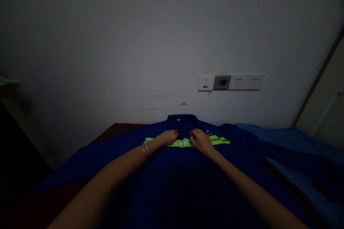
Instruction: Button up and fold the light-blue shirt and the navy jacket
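A dark blue work jacket (161,171) lies spread out, front side up, its collar toward the wall and both sleeves stretched outward. A yellow-green band with a silver stripe (219,140) crosses its chest. My left hand (170,137), with bracelets at the wrist, is closed on the cloth just left of the front opening, below the collar. On the other side of the opening, my right hand (200,140) has its fingers bent and closed on the jacket's chest. The fingertips are dim, so the exact grip is hard to see.
Under the jacket is a dark reddish tabletop (118,127). Lighter blue cloth (285,136) lies on the right, partly beneath the sleeve. Behind stands a pale wall (150,43) with a row of sockets (244,82). A dark piece of furniture (16,143) is at the left.
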### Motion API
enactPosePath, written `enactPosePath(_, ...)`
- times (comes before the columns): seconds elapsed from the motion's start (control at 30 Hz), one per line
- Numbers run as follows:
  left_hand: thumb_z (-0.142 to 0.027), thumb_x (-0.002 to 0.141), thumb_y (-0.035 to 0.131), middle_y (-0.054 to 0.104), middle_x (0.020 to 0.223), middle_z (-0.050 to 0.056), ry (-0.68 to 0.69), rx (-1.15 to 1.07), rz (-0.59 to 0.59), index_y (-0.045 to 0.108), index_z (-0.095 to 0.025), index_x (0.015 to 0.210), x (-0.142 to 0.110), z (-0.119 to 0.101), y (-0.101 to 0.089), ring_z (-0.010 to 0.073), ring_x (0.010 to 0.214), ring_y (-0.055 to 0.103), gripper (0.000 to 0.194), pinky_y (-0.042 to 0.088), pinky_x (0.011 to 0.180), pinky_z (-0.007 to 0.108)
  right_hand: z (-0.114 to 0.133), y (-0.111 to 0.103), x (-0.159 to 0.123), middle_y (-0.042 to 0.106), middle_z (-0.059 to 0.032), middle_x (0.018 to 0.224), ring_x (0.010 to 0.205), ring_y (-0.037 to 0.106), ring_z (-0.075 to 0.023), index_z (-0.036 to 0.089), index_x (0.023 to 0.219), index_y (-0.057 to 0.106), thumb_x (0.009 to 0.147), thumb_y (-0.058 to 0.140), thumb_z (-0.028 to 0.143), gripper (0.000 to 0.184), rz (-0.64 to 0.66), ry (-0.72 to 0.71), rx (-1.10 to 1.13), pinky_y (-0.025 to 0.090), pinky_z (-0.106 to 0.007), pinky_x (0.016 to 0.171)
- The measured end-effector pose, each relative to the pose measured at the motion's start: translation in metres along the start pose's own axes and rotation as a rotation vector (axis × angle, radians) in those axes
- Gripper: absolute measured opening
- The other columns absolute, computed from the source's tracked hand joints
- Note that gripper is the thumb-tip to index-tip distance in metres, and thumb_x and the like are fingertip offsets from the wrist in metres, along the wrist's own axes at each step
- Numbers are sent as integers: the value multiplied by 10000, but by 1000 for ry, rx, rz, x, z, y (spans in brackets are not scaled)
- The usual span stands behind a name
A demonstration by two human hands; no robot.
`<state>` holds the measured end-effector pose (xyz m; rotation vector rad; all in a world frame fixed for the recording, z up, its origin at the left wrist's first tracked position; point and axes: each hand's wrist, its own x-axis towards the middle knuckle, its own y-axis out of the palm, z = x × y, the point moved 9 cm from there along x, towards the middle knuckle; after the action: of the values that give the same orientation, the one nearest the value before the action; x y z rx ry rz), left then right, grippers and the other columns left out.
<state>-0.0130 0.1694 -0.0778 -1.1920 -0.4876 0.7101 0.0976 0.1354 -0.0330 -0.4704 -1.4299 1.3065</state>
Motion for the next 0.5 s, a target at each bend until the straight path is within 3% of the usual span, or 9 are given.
enactPosePath(0.13, -117, 792, 426, 511, 1211, 163, -22, 65, -70, 480, -142, 1162, -16, 1, -10, 251, 1056, 506, 375, 422, 807, 347, -16, -5, -8, 613, -60, 931, 924, 538, -161, 162, 897, 605, 833, 414, 192, 204, -34, 47, 62, 373, -240, 816)
enactPosePath(0.27, -180, 775, 491, 556, 1093, 140, -85, 107, -88, 501, -151, 1113, -39, 14, -21, 243, 990, 511, 339, 403, 815, 344, -13, -11, -14, 613, -43, 910, 881, 555, -149, 170, 883, 611, 818, 425, 193, 199, -36, 22, 99, 380, -228, 777)
enactPosePath(0.4, -258, 749, 555, 552, 1058, 142, -166, 156, -83, 540, -140, 1039, -74, 45, -36, 258, 1005, 488, 313, 388, 844, 354, 5, -22, -13, 614, -35, 913, 842, 566, -142, 177, 881, 615, 806, 435, 195, 197, -43, -23, 157, 385, -229, 751)
enactPosePath(0.5, -201, 749, 536, 554, 1053, 145, -279, 173, -78, 564, -137, 1015, -111, 79, -44, 253, 1020, 484, 275, 376, 873, 356, 24, -29, -12, 616, -37, 918, 837, 568, -146, 185, 887, 618, 803, 438, 200, 200, -36, -46, 197, 388, -233, 745)
